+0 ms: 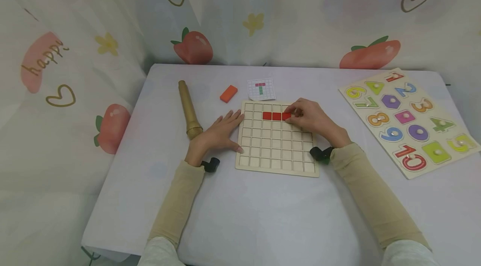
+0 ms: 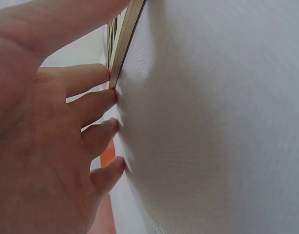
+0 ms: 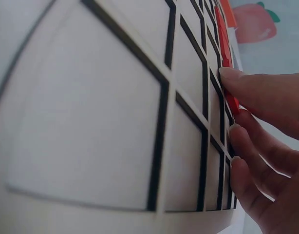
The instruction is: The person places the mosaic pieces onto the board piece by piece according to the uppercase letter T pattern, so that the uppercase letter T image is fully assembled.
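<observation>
A wooden grid board (image 1: pixel 277 145) lies flat on the white table. Three red square tiles (image 1: pixel 276 116) sit side by side in one of its upper rows. At the rightmost red tile (image 3: pixel 231 100), my right hand (image 1: pixel 309 116) pinches with thumb and index finger, the other fingers bent over the grid. My left hand (image 1: pixel 221 132) is spread along the board's left edge, with the thumb on its rim. Seen from the left wrist, the fingertips (image 2: pixel 115 96) touch the tabletop and the board's side. Behind the board lies a pattern card (image 1: pixel 261 89) with a small coloured T shape.
An orange block (image 1: pixel 228 93) lies left of the card. Further left is a brown stick-like object (image 1: pixel 188 107) with a thicker end near my left wrist. A number and shape puzzle board (image 1: pixel 409 120) takes up the right side. Patterned cloth (image 1: pixel 300 15) hangs behind the table.
</observation>
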`<state>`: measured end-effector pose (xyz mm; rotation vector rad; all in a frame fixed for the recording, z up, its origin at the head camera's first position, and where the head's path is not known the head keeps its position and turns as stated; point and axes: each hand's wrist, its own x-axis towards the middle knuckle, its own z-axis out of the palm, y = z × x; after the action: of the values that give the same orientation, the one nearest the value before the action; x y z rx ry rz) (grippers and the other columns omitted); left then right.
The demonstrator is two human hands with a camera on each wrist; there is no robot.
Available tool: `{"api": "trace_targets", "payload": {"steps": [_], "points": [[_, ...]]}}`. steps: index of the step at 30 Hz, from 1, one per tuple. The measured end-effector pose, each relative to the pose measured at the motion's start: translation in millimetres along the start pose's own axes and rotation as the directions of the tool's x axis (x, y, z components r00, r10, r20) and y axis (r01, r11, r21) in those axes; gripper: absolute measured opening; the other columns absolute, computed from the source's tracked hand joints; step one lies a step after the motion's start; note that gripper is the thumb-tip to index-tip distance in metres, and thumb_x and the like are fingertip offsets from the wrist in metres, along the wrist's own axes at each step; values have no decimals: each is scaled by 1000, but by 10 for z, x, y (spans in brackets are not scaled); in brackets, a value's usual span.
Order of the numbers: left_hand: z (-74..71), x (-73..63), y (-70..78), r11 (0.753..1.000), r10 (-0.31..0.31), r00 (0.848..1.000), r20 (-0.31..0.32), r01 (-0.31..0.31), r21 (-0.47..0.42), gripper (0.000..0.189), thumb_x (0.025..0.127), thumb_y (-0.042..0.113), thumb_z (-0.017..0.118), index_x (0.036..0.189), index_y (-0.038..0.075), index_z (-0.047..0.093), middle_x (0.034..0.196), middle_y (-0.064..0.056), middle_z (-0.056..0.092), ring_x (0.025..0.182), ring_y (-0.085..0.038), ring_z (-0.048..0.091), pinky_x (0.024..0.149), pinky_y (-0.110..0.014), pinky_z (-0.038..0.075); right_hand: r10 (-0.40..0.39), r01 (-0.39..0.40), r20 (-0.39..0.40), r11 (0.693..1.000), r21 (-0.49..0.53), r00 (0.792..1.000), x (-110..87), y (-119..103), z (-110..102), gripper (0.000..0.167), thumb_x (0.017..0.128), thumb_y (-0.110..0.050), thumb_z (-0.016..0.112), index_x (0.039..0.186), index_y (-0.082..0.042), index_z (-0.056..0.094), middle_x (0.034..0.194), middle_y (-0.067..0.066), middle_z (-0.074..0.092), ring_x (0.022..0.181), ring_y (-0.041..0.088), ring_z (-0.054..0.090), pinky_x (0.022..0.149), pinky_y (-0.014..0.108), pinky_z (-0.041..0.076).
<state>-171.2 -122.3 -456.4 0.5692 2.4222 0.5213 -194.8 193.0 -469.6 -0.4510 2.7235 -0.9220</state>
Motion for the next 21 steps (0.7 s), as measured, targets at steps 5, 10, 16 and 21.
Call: {"api": "trace_targets", "payload": {"steps": [5,10,16,21], "points": [[-3,-5,25,1000,-5,1000,-1,5,7,118,81,42,87,167,20,11,175,3,0,161,-19,-9,132,-42,-3,8,-8,5,1000,8,1000,-31,12,-5,29,93,-14,76,119,-2,74,107,16,63,93,28,56,78,37,46],[8,-6,40,1000,-10,1000,-7,10,10,117,81,42,87,167,20,12,175,3,1,161,-19,-8,132,-42,-2,2,-2,-7,1000,15,1000,-75,23,2,30,92,-13,76,120,-2,73,109,16,63,95,29,56,79,38,47],[5,-9,61,1000,-19,1000,-10,19,11,116,81,41,87,167,20,12,175,2,2,161,-19,-7,132,-42,-1,5,-3,-28,998,56,1000,-147,55,-10,34,94,-13,74,125,0,70,117,19,65,104,32,59,93,47,51],[0,-10,47,1000,-14,1000,-4,14,2,117,81,42,87,167,19,11,175,2,1,161,-19,-8,132,-42,-2,11,-6,-61,997,80,998,-251,79,-18,32,96,-12,69,126,0,69,120,18,68,108,32,62,96,48,51]]}}
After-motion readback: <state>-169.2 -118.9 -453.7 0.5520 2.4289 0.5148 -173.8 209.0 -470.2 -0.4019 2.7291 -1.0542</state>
